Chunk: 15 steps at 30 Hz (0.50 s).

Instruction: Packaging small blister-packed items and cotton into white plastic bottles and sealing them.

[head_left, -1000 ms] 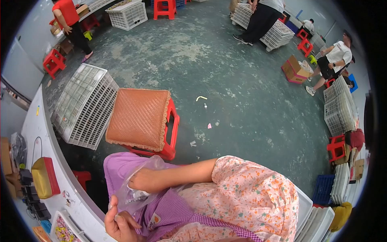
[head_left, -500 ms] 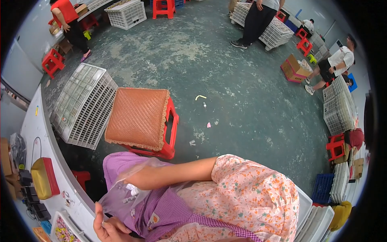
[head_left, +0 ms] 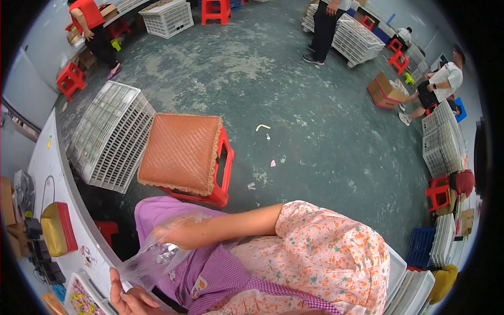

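My right hand [head_left: 176, 234] reaches across my lap, bent down at the wrist. Clear plastic film [head_left: 149, 257], like a loose glove or bag, wraps the hand and stretches toward my left hand [head_left: 131, 300]. Something silvery and shiny shows through the film below my right hand; I cannot make out whether it is an object or glare. My right fingers are hidden. At the lower edge my left hand has its index finger raised and the other fingers apart, beside the film's end. Under both hands lies my purple checked apron [head_left: 220, 270].
The white table [head_left: 68, 184] bears a red-and-gold box [head_left: 59, 229] and a tray of small colourful pieces [head_left: 79, 283]. Beyond my lap stand a red stool with a brown woven cushion [head_left: 181, 152] and a white crate [head_left: 110, 136]. Several people stand farther off.
My left hand has shifted slightly left and down, its fingers more apart, and the film is stretched farther toward it. The standing person in dark trousers has changed stance.
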Each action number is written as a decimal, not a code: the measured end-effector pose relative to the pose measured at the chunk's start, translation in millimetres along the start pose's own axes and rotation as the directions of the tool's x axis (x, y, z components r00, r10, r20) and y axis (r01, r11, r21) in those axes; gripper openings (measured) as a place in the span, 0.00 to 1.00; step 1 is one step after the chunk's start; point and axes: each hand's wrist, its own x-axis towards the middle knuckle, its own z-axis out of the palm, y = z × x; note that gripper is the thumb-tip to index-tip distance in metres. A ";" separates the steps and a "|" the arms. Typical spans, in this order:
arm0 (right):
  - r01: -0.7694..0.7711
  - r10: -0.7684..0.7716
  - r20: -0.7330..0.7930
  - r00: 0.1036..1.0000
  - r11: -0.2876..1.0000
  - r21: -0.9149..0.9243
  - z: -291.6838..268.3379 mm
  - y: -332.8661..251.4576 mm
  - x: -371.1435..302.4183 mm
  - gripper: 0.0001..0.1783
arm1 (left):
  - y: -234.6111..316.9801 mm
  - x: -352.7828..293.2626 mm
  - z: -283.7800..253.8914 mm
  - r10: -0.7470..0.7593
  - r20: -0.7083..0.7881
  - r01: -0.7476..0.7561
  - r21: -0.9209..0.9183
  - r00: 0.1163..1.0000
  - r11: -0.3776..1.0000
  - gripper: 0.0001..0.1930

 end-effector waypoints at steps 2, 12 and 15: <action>0.142 -0.140 -0.031 0.990 0.986 0.091 5.4 6.5 1.8 0.08 | 3.6 5.4 -5.4 0.017 0.006 -0.017 0.014 1.000 1.000 0.16; 0.074 -0.150 -0.011 0.989 0.416 0.906 -17.9 -16.0 -8.2 0.07 | 7.0 56.3 -80.4 0.220 0.025 -0.221 0.110 0.975 0.969 0.19; 0.052 0.016 -0.065 0.998 0.407 0.912 -20.8 -6.5 -3.1 0.10 | 14.3 83.0 -103.8 0.328 -0.108 -0.303 0.197 0.938 0.932 0.17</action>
